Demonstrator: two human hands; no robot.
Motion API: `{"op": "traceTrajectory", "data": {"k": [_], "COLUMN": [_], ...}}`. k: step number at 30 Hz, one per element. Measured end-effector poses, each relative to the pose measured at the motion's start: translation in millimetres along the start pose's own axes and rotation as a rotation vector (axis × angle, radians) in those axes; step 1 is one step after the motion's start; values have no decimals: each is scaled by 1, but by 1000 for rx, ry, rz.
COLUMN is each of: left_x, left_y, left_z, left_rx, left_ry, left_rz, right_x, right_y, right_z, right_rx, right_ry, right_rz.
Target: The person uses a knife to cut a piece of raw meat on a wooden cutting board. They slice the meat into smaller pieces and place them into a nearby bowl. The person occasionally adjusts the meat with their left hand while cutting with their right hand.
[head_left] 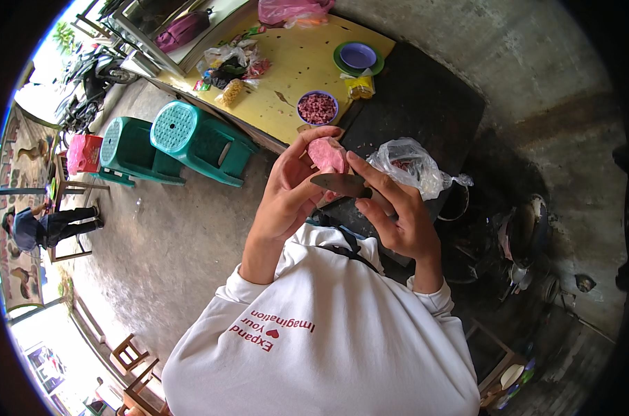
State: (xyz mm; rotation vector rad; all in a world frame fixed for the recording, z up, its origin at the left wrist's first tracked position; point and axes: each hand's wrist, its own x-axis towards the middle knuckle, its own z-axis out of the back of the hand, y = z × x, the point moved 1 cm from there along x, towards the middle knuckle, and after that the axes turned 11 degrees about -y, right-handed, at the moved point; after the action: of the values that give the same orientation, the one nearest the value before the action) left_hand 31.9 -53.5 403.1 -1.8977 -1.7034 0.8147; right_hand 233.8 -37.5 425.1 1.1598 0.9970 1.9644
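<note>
My left hand [285, 200] grips a pink, rounded piece of food [327, 153], perhaps meat, with its fingers curled around the far side. In my right hand [405, 216] is a knife [337, 183], its short, broad blade pointing left across the near side of the pink piece. The right index fingertip reaches the piece's right edge. Just beyond my hands, a purple-rimmed bowl [336, 115] holds small reddish-pink diced pieces [317, 106]. A clear plastic bag [413, 158] with reddish contents lies to the right of my hands.
Farther along the yellow tabletop [293, 57] are a purple bowl [358, 55] on a green plate [340, 65], a yellow packet [360, 87] and several bagged goods [234, 62]. Green plastic stools [174, 125] stand at left. A person [33, 229] stands farther off. A wall [527, 62] bounds the right.
</note>
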Motion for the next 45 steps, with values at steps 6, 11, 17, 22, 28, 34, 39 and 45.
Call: {"op": "traceTrajectory", "data": {"k": [6,11,17,22,28,34,39,45], "left_x": [-1,-2,-5,-10,-14,-21,-24,-40], "left_y": [-4,-5,-5,-8,-6,-2,1,-2], "left_z": [1,1,2,3,-1,-10,-21,-27], "left_rx": [37,181,191,13,88,226,251,203], "left_ry": [37,29,3,56,52,47,78,131], "left_rz": [-35,-126,-125,-16,-45,-74,-99,-119], "right_x": [1,-3,-5,-6,-9,-23,-27,-33], "right_y": [3,2,-4,0,1,2,5,13], "right_z": [-4,-11,-19,-11,-7,-4,5,25], "right_rx": [-13,-2,-52,25,-28,-46,-19,116], "right_ry": [18,-18,-76,-13,-4,-49,-63,67], "right_rz": [12,16,107,60,142,119,160,94]}}
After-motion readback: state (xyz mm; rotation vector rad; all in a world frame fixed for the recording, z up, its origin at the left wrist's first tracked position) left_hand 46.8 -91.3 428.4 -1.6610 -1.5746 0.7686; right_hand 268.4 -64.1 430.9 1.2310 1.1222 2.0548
